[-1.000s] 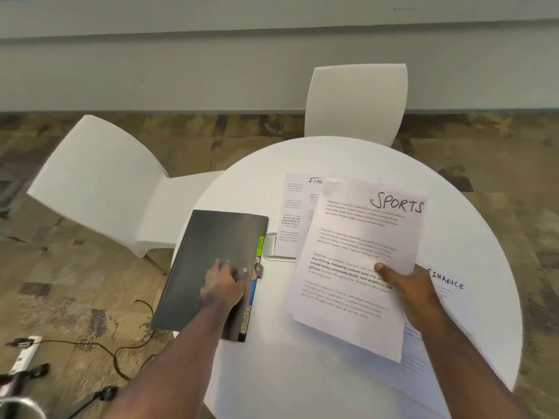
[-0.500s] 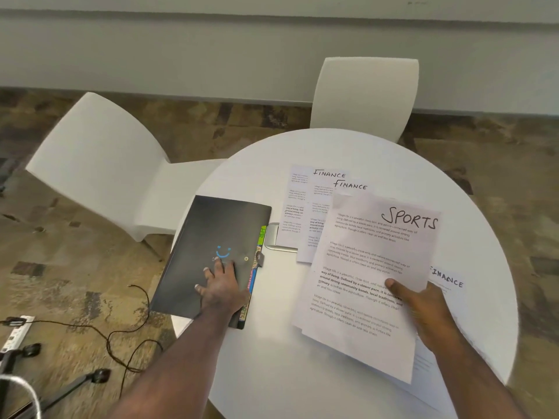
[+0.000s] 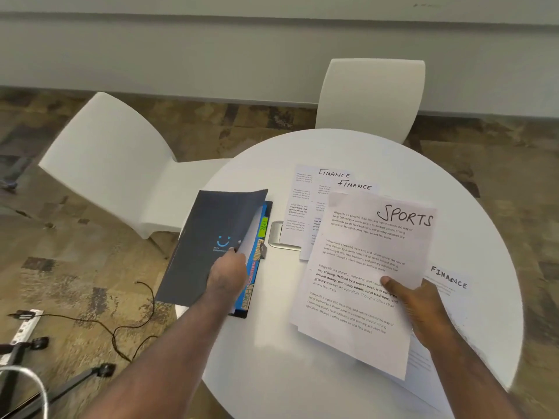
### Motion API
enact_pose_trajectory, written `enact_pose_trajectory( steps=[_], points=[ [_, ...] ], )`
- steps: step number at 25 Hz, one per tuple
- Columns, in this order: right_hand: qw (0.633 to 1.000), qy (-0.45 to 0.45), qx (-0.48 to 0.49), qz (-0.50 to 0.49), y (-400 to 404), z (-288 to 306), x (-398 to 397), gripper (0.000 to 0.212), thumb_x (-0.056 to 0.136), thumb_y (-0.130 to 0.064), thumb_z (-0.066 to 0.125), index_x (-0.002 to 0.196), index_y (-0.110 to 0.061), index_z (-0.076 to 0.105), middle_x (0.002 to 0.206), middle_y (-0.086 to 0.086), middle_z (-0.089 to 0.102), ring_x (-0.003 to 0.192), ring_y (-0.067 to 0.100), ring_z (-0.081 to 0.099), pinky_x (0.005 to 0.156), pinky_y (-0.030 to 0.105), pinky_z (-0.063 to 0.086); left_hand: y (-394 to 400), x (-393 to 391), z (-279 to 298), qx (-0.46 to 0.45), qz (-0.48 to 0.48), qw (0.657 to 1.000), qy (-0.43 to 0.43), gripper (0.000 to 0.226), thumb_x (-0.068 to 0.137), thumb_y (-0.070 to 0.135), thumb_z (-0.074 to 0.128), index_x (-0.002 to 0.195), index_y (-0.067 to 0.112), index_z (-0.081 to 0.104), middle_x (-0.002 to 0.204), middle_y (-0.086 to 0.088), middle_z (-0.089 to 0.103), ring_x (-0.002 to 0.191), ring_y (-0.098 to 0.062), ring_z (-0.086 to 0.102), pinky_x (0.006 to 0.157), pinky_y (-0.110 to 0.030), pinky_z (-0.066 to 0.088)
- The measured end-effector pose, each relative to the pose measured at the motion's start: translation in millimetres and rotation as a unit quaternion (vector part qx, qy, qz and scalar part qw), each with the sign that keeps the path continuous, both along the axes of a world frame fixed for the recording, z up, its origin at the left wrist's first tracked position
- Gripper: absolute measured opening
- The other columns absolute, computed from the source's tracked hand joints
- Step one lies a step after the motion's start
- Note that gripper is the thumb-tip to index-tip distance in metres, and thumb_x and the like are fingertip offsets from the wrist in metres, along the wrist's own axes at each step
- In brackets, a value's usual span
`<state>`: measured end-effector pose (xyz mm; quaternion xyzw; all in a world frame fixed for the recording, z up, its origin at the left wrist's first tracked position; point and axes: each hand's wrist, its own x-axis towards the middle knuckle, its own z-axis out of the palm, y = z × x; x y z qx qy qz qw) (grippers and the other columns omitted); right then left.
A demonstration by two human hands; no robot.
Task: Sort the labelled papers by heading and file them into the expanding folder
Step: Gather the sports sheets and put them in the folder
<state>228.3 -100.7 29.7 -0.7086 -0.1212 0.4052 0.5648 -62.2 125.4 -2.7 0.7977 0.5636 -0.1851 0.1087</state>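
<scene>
Left hand (image 3: 227, 272) pinching folder cover (image 3: 211, 237), raised off coloured tabs (image 3: 255, 258); right hand (image 3: 419, 309) gripping SPORTS sheets (image 3: 363, 267) above white bench (image 3: 272, 358).

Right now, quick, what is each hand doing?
Left hand: closed on the folder's dark cover, lifting it open.
Right hand: closed, holding the SPORTS papers.

I am counting three FINANCE sheets (image 3: 334, 174) (image 3: 354, 186) (image 3: 449, 281), one SPORTS sheet (image 3: 363, 267) at centre right, one expanding folder (image 3: 211, 237) at centre left, two white chairs (image 3: 121, 164) (image 3: 373, 92) in the upper half, and two hands (image 3: 227, 275) (image 3: 419, 309) lower down.
</scene>
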Motion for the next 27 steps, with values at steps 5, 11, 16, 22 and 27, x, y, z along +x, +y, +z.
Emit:
enact_pose_trajectory(
  steps=[5,11,16,22,27],
  points=[
    [1.000,0.011,0.017,0.009,3,2,-3,0.033,0.078,-0.009,0.079,0.107,-0.020,0.070,0.101,-0.003,0.078,0.091,0.017,0.075,0.086,0.037,0.054,11,-13,33,0.070,0.111,0.986,-0.104,0.016,0.090,0.022,0.049,0.099,0.017,0.061,0.094,-0.002,0.065,0.079,-0.022,0.065,0.064,-0.031,0.052],
    [1.000,0.006,0.002,0.005,9,1,-6,0.026,0.078,-0.008,0.079,0.098,-0.021,0.070,0.092,-0.008,0.079,0.084,0.012,0.075,0.087,0.036,0.053,-3,-8,48,0.121,0.069,0.988,-0.059,0.077,0.073,0.060,0.075,0.126,0.016,0.042,0.119,-0.001,0.049,0.104,-0.018,0.060,0.067,-0.035,0.055],
    [1.000,0.003,-0.001,-0.002,9,2,-4,0.030,0.079,-0.008,0.078,0.105,-0.020,0.069,0.105,0.002,0.076,0.098,0.025,0.071,0.095,0.045,0.052,-3,-7,53,0.180,0.054,0.977,-0.098,0.056,0.079,0.015,0.074,0.126,0.016,0.044,0.115,-0.006,0.053,0.096,-0.023,0.064,0.060,-0.037,0.056],
    [1.000,0.008,-0.004,-0.002,7,2,1,0.038,0.080,-0.008,0.078,0.115,-0.016,0.067,0.110,0.006,0.075,0.102,0.029,0.070,0.100,0.055,0.049,8,1,58,0.089,0.043,0.994,-0.054,0.039,0.087,0.024,0.067,0.124,0.018,0.057,0.123,-0.006,0.053,0.107,-0.021,0.058,0.068,-0.035,0.054],
    [1.000,0.014,-0.015,-0.005,7,2,3,0.027,0.078,-0.009,0.079,0.102,-0.020,0.070,0.105,0.005,0.077,0.099,0.029,0.071,0.098,0.055,0.051,7,5,53,0.096,0.078,0.990,-0.064,0.073,0.076,0.060,0.069,0.127,0.014,0.044,0.113,-0.003,0.051,0.105,-0.018,0.056,0.065,-0.032,0.048]
  ],
)
